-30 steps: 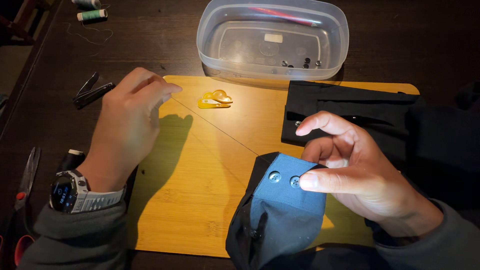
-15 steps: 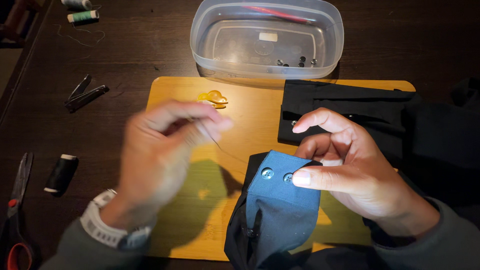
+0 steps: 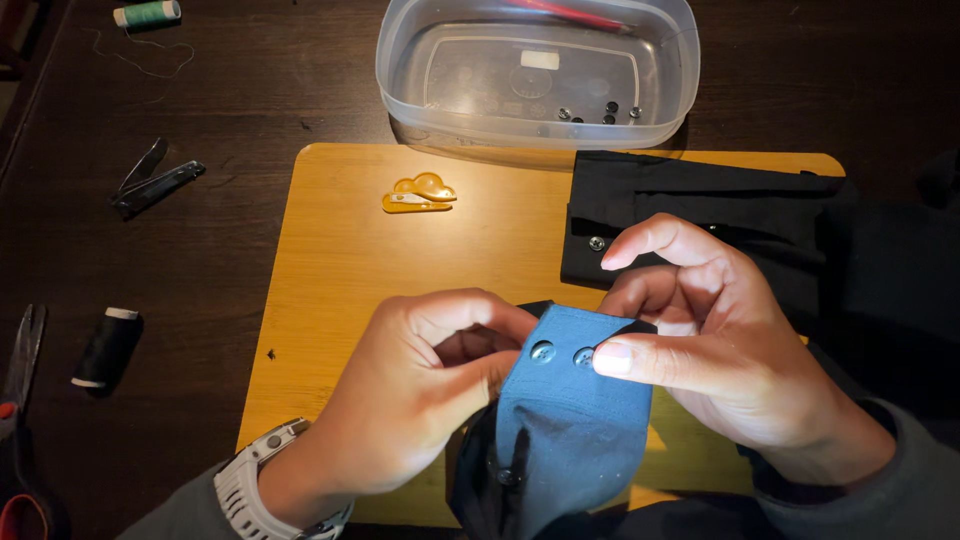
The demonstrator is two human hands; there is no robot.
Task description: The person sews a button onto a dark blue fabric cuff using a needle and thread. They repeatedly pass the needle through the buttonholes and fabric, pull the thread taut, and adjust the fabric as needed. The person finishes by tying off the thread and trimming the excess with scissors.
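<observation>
A blue shirt cuff with two dark buttons stands folded up in the middle, over a wooden board. My right hand grips the cuff, its thumb pressed beside the right button. My left hand has its fingers closed against the cuff's left edge, right next to the left button. Whatever it pinches is hidden behind its fingers. No thread is visible now.
A clear plastic tub holding several small buttons sits behind the board. A yellow needle threader lies on the board; a black garment lies right. Left: nail clippers, black spool, green spool, scissors.
My left hand swung from the board's left edge, where it held a taut thread, back to the cuff. The thread is no longer stretched out. My right hand stayed put.
</observation>
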